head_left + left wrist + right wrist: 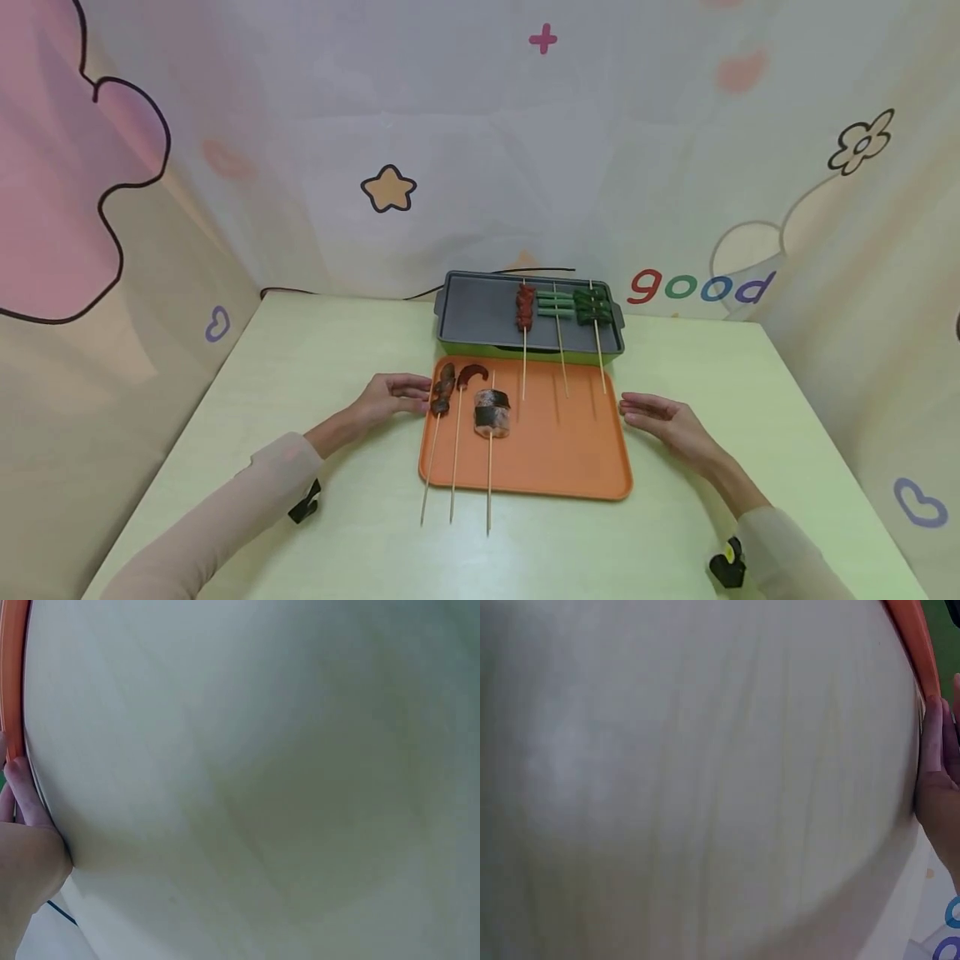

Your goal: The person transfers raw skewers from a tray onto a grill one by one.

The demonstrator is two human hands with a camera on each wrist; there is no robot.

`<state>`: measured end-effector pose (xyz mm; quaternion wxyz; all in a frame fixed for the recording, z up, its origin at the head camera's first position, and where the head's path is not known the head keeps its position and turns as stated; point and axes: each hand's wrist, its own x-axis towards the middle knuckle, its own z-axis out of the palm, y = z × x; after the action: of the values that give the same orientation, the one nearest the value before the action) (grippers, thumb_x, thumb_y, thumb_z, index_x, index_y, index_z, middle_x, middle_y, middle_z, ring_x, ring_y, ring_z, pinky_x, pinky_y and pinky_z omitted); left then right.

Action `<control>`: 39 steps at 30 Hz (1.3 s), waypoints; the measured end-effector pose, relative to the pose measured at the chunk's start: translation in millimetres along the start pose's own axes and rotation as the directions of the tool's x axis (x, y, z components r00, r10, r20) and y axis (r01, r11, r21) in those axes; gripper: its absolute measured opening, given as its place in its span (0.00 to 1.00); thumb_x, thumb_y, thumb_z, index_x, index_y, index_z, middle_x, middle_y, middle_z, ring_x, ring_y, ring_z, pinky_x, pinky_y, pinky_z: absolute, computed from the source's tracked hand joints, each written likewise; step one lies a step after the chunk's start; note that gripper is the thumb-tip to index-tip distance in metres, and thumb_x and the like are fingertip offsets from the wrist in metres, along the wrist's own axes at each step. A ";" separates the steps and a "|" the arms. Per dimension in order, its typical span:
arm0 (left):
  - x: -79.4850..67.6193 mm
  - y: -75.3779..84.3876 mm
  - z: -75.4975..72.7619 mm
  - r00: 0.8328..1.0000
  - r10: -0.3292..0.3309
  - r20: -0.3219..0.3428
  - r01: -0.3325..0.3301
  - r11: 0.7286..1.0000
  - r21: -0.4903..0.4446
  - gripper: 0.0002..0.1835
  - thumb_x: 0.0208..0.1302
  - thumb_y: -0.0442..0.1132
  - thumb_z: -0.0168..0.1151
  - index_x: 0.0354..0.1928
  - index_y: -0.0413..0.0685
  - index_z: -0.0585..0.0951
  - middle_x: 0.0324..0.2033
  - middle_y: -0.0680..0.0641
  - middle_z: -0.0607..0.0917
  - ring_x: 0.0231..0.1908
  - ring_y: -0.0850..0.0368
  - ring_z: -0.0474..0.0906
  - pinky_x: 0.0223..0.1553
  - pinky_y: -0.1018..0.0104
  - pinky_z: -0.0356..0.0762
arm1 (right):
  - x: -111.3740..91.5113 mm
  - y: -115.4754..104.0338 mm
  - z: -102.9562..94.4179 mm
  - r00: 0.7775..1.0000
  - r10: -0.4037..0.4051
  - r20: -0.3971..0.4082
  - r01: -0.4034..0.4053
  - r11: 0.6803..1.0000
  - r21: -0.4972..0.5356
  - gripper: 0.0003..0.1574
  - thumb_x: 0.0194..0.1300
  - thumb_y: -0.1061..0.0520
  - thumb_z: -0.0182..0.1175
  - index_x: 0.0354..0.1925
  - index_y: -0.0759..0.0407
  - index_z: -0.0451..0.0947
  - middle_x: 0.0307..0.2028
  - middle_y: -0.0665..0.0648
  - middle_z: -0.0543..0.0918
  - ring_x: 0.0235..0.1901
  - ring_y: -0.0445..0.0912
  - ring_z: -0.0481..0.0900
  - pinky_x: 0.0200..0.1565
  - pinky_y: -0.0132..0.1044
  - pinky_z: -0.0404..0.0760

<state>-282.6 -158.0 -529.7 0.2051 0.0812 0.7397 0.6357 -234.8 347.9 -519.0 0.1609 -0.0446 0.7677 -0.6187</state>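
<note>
An orange tray [570, 467] lies on the table. My left hand [386, 398] is at its left edge, fingers fairly straight, fingertips right at the rim [12, 682]. On the other side, my right hand [670, 423] has its extended fingertips at the right rim [916, 637]. Three skewers lie on the tray's left part, their sticks reaching past the front edge: a brown meat skewer [443, 390], one with a dark red curled piece [471, 375], and one with a pale piece wrapped in dark bands [492, 414].
Right behind the tray stands a green grill with a grey plate [476, 310]. On it lie a red meat skewer [525, 308], a green stalk skewer [556, 305] and a dark green leafy skewer [592, 307], sticks overhanging the tray. A printed curtain [465, 125] surrounds the table [300, 350].
</note>
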 end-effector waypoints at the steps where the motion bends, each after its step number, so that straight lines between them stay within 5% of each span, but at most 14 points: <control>1: 0.2 0.3 -0.5 1.000 -0.002 0.001 0.002 1.000 0.001 0.26 0.63 0.27 0.69 0.64 0.32 0.78 0.52 0.38 0.88 0.44 0.64 0.86 0.49 0.72 0.85 | 1.3 0.5 0.8 1.000 -0.013 -0.001 0.013 0.999 -0.035 0.37 0.72 0.56 0.64 0.71 0.73 0.66 0.58 0.52 0.86 0.51 0.30 0.84 0.55 0.23 0.82; 5: 1.0 1.0 -2.0 1.000 -0.002 0.020 0.002 1.000 0.005 0.27 0.64 0.28 0.69 0.64 0.31 0.77 0.53 0.38 0.88 0.44 0.65 0.86 0.50 0.73 0.85 | 2.3 -0.1 4.9 0.999 -0.041 -0.001 0.041 0.992 -0.121 0.35 0.71 0.56 0.65 0.68 0.74 0.70 0.63 0.69 0.80 0.50 0.30 0.85 0.53 0.23 0.82; 9: -5.2 3.3 -1.1 0.999 -0.013 0.051 0.013 1.000 0.001 0.27 0.66 0.29 0.67 0.65 0.29 0.75 0.56 0.35 0.85 0.45 0.65 0.86 0.52 0.70 0.85 | 0.5 -0.6 6.9 0.999 -0.050 0.007 0.051 0.989 -0.141 0.34 0.72 0.57 0.64 0.68 0.75 0.69 0.64 0.75 0.77 0.49 0.30 0.85 0.52 0.23 0.82; 16: -42.3 9.1 3.5 0.996 -0.042 0.073 0.037 0.996 0.076 0.25 0.68 0.34 0.67 0.64 0.31 0.77 0.60 0.33 0.83 0.48 0.63 0.86 0.51 0.66 0.86 | 2.9 1.5 6.4 0.999 -0.044 0.004 0.044 0.992 -0.115 0.33 0.71 0.59 0.65 0.67 0.75 0.70 0.59 0.63 0.85 0.47 0.33 0.87 0.51 0.25 0.84; 26: -93.1 2.8 19.0 0.991 -0.063 0.117 0.065 0.998 -0.008 0.25 0.66 0.36 0.69 0.61 0.29 0.78 0.49 0.45 0.89 0.43 0.65 0.86 0.47 0.70 0.86 | 2.3 -0.7 5.6 0.998 -0.028 -0.049 0.023 0.995 -0.098 0.36 0.71 0.57 0.65 0.70 0.72 0.68 0.59 0.63 0.84 0.46 0.31 0.86 0.50 0.23 0.83; 34: -111.5 -1.2 34.5 0.985 -0.100 0.138 0.112 0.990 -0.084 0.25 0.66 0.35 0.69 0.61 0.29 0.77 0.47 0.48 0.89 0.43 0.64 0.87 0.48 0.71 0.86 | 3.5 0.6 5.4 0.996 -0.001 -0.087 -0.009 0.993 -0.122 0.36 0.70 0.52 0.67 0.67 0.71 0.72 0.52 0.47 0.89 0.46 0.29 0.85 0.50 0.22 0.82; 39: -116.9 -2.8 44.1 0.986 -0.117 0.122 0.132 0.983 -0.124 0.26 0.64 0.34 0.71 0.61 0.28 0.77 0.43 0.51 0.90 0.42 0.64 0.87 0.48 0.70 0.87 | 4.0 1.4 6.8 0.997 0.016 -0.076 -0.026 0.991 -0.135 0.35 0.70 0.52 0.66 0.67 0.71 0.73 0.57 0.56 0.87 0.47 0.28 0.85 0.51 0.22 0.82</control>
<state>-158.7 -163.0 -513.8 0.2915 0.0572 0.6870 0.6632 -236.3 340.8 -522.4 0.1352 -0.0241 0.8139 -0.5646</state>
